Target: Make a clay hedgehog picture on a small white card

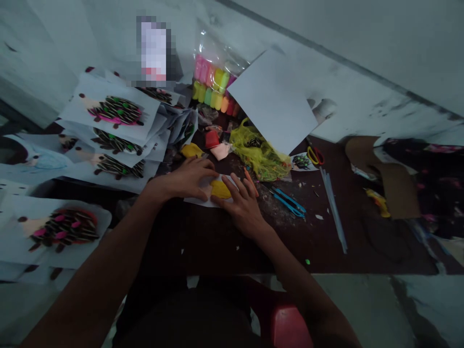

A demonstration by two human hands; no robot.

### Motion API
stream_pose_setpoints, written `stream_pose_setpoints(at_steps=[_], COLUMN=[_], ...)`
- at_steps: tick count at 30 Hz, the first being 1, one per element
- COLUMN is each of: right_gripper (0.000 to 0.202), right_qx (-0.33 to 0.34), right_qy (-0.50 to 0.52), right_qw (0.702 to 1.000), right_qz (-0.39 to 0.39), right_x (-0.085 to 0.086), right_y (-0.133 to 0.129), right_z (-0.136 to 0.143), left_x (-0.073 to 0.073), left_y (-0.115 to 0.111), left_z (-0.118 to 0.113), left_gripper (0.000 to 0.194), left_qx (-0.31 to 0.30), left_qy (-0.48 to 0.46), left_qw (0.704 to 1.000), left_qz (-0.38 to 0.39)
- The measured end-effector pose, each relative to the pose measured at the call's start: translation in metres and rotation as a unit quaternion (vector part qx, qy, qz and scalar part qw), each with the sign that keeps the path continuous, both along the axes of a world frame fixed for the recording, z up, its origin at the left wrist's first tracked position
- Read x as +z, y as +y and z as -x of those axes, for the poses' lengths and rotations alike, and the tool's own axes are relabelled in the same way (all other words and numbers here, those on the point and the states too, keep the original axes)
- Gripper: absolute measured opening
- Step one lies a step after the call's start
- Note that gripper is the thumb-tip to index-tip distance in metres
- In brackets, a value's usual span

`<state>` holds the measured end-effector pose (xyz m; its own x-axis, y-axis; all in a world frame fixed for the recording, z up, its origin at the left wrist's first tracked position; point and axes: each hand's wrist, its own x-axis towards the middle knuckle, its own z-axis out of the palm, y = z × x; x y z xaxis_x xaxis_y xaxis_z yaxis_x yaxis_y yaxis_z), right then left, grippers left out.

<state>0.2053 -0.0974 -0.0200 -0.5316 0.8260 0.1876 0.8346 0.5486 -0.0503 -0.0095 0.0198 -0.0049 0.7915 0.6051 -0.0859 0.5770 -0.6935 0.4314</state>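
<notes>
A flattened yellow piece of modelling clay point(220, 190) lies on a small white sheet of paper point(203, 200) at the table's near middle. My left hand point(188, 179) rests over the left part of the paper, thumb and fingers apart, beside a pale patch on it. With its fingers spread, my right hand point(243, 204) touches the right side of the yellow clay. Neither hand grips anything that I can see. Just behind my left hand sits another yellow lump point(192, 150), near a red lump point(212, 139) and a pale pink one point(222, 152).
Sheets with hedgehog pictures point(114, 111) pile up on the left. Behind are a pack of coloured clay point(210, 92), a yellow net bag point(259, 154) and a large white sheet point(273, 101). To the right lie a blue cutter point(290, 202), scissors point(315, 155) and clear sticks point(333, 210).
</notes>
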Motion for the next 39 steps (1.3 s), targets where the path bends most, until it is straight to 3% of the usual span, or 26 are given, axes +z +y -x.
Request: stream_pose_setpoints(at_steps=[10,21,39], right_gripper=[0.049,0.049,0.056], right_qx=[0.012,-0.026,-0.041], right_qy=[0.02,0.033,0.061], right_qw=[1.0,0.998,0.995], right_qz=[0.016,0.047,0.064], right_x=[0.004,0.0,0.007], right_y=[-0.004,-0.003,0.0], right_z=[-0.006,-0.004,-0.001], left_x=[0.002,-0.003,0.001], left_y=[-0.001,0.001,0.001], left_z=[0.001,0.002,0.001], left_gripper=[0.062,0.066,0.063], left_qx=[-0.006,-0.007,-0.008], left_qy=[-0.004,-0.003,0.008], left_qw=[1.0,1.0,1.0], left_qz=[0.004,-0.009,0.004])
